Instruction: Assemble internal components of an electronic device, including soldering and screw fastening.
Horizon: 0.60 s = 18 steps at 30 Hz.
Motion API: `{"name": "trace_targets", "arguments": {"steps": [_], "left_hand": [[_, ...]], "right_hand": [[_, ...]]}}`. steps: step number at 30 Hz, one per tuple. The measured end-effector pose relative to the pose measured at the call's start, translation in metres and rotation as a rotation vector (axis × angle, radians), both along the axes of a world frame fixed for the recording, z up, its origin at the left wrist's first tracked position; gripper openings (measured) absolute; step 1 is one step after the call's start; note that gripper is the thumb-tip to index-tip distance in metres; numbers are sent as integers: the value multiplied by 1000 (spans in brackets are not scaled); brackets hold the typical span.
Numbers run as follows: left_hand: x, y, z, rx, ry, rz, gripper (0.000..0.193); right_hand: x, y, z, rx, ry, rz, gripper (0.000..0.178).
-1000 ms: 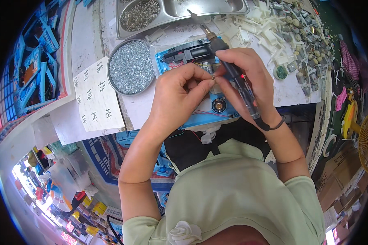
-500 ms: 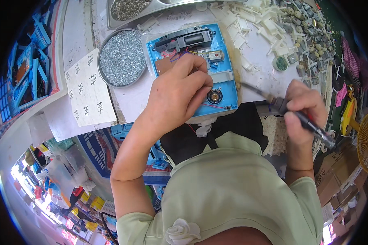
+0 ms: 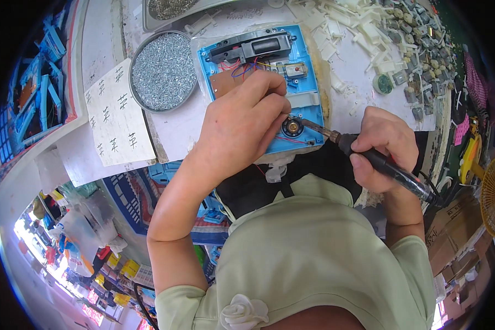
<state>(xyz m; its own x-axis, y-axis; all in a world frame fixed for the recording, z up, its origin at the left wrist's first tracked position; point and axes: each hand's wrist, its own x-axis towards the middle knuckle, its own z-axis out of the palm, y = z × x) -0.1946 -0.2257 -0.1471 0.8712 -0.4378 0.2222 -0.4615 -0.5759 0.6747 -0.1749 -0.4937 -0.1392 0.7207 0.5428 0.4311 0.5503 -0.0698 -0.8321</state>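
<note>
A blue plastic housing (image 3: 308,71) lies on the table with a black plastic assembly (image 3: 253,49), a brown board (image 3: 224,82), thin wires and a small round speaker (image 3: 292,127) in it. My left hand (image 3: 247,113) rests over the housing, fingers bent and pinched together beside the speaker; what they hold is hidden. In my right hand (image 3: 388,148) is a soldering iron (image 3: 377,160) with a black handle. Its metal tip points left and reaches the speaker's edge; whether it touches I cannot tell.
Left of the housing stands a round tray of small screws (image 3: 164,70), beside a handwritten paper sheet (image 3: 118,118). White plastic parts (image 3: 363,33) and small gear motors (image 3: 418,71) are heaped at the far right, near a small round tin (image 3: 382,83). Blue housings (image 3: 52,44) fill a crate at left.
My right hand has moved left, bringing the soldering iron's tip from beyond the housing's right edge to the speaker. My left hand stays at the same spot over the housing.
</note>
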Motion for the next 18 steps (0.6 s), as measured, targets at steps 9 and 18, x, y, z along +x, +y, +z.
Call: {"name": "trace_targets", "arguments": {"steps": [9, 18], "left_hand": [[1, 0, 0, 17, 4, -6, 24], [1, 0, 1, 33, 12, -1, 24]], "right_hand": [[-2, 2, -3, -31, 14, -1, 16], [-7, -4, 4, -22, 175, -64, 18]]}}
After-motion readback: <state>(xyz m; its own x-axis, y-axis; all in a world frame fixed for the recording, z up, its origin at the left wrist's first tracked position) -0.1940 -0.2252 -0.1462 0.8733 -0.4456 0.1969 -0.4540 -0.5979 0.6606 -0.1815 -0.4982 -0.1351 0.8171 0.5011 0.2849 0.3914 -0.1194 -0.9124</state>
